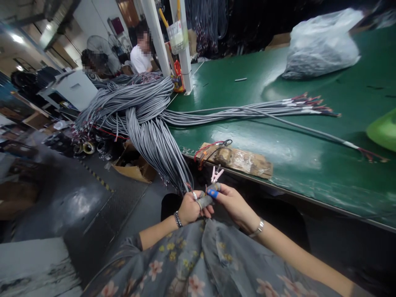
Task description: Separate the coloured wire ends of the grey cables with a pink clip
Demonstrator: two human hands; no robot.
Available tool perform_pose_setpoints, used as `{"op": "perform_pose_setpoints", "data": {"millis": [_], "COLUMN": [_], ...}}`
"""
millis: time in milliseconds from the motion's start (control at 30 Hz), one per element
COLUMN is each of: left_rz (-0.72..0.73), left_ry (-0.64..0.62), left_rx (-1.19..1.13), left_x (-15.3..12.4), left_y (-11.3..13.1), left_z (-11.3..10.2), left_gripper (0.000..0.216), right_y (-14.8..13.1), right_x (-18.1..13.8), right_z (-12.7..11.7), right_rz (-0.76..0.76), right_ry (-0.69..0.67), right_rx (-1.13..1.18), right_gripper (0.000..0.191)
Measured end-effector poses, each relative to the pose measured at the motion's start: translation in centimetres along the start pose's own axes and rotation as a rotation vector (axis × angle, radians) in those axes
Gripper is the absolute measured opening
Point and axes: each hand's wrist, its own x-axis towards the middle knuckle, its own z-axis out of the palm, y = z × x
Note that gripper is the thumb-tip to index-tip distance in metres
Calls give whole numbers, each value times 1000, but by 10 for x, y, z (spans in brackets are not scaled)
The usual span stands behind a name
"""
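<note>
- A green worktop (pixel 324 177) fills the right and upper middle of the frame, its near edge slanting to the lower right.
- A big heap of grey cables (pixel 139 93) lies left of centre in the upper half; one thick hank droops from it over the edge, toward the hands.
- A stuffed, translucent plastic bag (pixel 321 47) sits on the worktop at upper right.
- A spread of cable lengths (pixel 229 114) runs rightward from the heap across the worktop, with white bands and bare coloured wires at the far ends; one length strays lower, toward the right edge.
- A person in a white shirt (pixel 139 60) is at upper left, behind the heap.
- A worn wooden board (pixel 247 162) lies along the near edge, around the centre.
- The left hand (pixel 189 208), below centre, is clamped on a white-banded cable end (pixel 194 195) at the hank's tip.
- The right hand (pixel 238 203) meets it from the right, thumb and forefinger close together; whether they grip a thin wire I cannot tell.
- A pink clip (pixel 217 175) stands just above the right fingertips.
</note>
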Motion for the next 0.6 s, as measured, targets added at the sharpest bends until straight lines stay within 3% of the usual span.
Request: {"op": "perform_pose_setpoints", "data": {"millis": [200, 433, 600], "left_rz": [-17, -17, -29], "left_ry": [38, -22, -35], "left_rx": [-46, 41, 50], "left_x": [3, -1, -2], "left_y": [-3, 5, 8], "left_z": [0, 0, 1], "left_gripper": [53, 51, 56], "right_y": [7, 0, -1], "right_x": [2, 0, -1], "right_z": [-4, -1, 2], "right_rz": [-20, 11, -2], "right_ry": [103, -66, -35], "right_rx": [13, 14, -17], "right_gripper": [42, 41, 42]}}
